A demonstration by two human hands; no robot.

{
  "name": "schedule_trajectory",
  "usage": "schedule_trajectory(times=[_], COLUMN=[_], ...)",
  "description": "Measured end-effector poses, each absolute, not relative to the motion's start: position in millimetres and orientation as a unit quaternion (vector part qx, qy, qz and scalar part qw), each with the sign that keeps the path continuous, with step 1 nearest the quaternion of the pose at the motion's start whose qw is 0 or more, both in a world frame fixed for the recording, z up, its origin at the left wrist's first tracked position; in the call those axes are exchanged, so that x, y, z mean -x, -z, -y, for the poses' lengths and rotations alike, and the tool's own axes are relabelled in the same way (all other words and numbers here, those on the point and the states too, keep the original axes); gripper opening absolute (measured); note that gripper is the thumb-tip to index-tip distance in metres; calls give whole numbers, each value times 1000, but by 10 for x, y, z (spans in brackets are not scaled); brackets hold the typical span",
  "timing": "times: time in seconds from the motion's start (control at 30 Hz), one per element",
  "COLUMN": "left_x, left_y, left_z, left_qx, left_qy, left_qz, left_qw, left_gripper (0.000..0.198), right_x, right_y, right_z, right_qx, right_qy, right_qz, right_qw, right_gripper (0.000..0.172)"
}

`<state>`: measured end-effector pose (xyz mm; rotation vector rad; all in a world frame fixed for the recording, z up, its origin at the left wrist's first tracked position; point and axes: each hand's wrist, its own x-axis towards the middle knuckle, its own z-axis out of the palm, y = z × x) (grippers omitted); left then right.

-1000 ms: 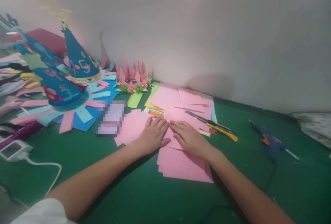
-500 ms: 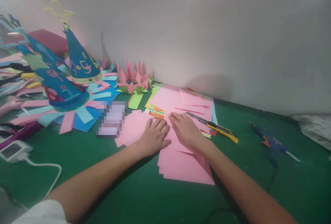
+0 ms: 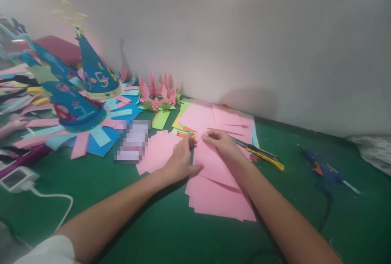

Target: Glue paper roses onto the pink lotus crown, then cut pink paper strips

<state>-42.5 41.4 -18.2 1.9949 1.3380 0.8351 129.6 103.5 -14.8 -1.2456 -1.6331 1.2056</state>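
Pink paper sheets (image 3: 220,199) lie in a loose, overlapping stack in front of me. My right hand (image 3: 224,146) pinches the far edge of the top pink sheet (image 3: 210,164) between thumb and fingers. At that sheet's left edge rests my left hand (image 3: 182,158), its fingers curled and the thumb stretched apart from them over the paper. A yellow-and-black utility knife (image 3: 264,156) lies just beyond my right wrist, its front end partly hidden by the hand. Several more pink sheets (image 3: 159,150) lie left of my left hand.
Blue cone party hats (image 3: 96,70) with paper fringes crowd the left, beside a pink paper crown (image 3: 157,93). A pixelated rectangle (image 3: 132,142) lies nearer. A glue gun (image 3: 324,168) with a cord is on the right. A white device (image 3: 20,178) with a cable sits at the left edge.
Both hands lay flat on the pink paper before. The right fingers have now closed on the sheet's far edge, and the left hand has turned onto its side with its fingers curled.
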Motion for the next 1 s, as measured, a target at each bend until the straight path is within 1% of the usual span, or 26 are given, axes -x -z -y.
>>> schedule_trajectory(times=[0.03, 0.07, 0.17, 0.2, 0.3, 0.43, 0.7, 1.0], left_x=[417, 407, 383, 378, 368, 351, 339, 342], left_y=[178, 178, 190, 192, 184, 178, 218, 186], left_z=[-424, -433, -452, -454, -447, -427, -433, -436], left_qx=[-726, -699, -619, -600, -574, -574, -578, -589], left_qy=[-338, -358, -378, -379, -381, -374, -363, -358], left_qz=[-490, -477, -465, -467, -475, -478, -492, -511], left_qw=[345, 395, 507, 527, 548, 549, 541, 513], left_gripper=[81, 74, 30, 25, 28, 27, 29, 28], right_x=[-1316, -1333, -1362, -1363, -1355, -1350, -1365, -1355], right_y=[134, 117, 67, 56, 49, 87, 164, 154], right_z=[-1017, -997, -936, -919, -884, -873, -884, -877], right_qx=[477, 467, 434, 429, 431, 456, 460, 464], right_qy=[-498, -529, -604, -614, -621, -604, -577, -565], right_qz=[613, 584, 502, 489, 465, 463, 476, 485], right_qw=[385, 401, 442, 448, 460, 460, 478, 480], right_gripper=[32, 32, 33, 32, 32, 32, 37, 37])
